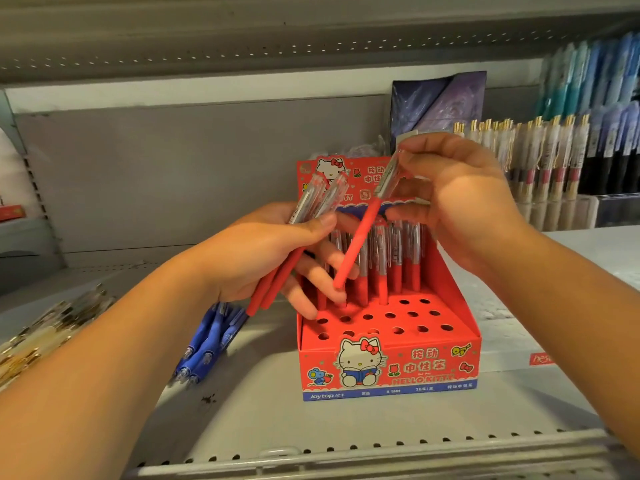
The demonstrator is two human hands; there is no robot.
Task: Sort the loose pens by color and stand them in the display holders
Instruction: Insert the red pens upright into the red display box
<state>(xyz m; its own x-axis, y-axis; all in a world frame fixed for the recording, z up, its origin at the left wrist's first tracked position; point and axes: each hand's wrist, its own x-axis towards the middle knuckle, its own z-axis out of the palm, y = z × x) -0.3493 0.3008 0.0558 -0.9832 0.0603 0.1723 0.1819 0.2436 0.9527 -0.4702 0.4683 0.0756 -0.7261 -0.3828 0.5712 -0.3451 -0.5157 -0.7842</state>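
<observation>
One red pen (360, 242) is pinched at its clear top by the right hand (460, 202), tilted tip-down-left just above the red holder (388, 362) and its open holes. Left hand (273, 258) is closed round spare red pens (277, 285); blue pens (211, 344) lie on the shelf.

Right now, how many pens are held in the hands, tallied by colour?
Red pens: 3, with 2 in the left hand and 1 red pen in the right hand
Blue pens: 0 held; they lie on the shelf
Total: 3
</observation>
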